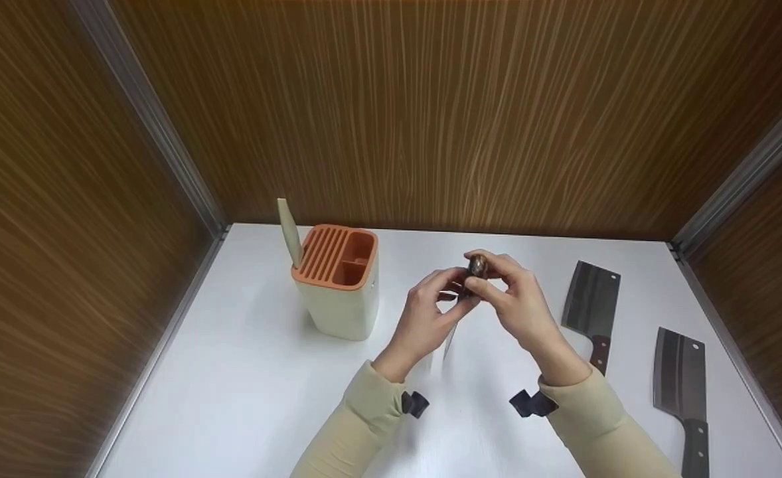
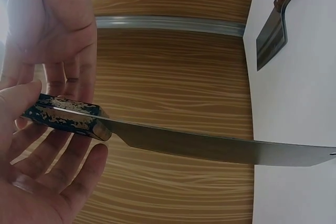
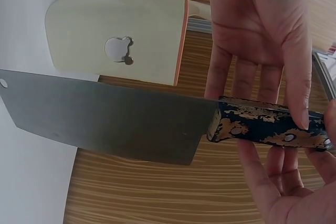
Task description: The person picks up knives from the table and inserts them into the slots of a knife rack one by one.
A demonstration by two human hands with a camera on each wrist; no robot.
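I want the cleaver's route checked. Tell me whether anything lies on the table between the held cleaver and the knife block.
Nothing visible does. Both hands, left hand and right hand, hold the cleaver by its handle above the table. The stretch toward the knife block is bare; the two other cleavers lie on the far side.

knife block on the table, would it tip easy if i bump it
Probably somewhat: the knife block stands taller than it is wide, and one cream knife handle sticks up near its far-left edge. Its flat base likely keeps it from rolling, and the smooth white table may let it slide.
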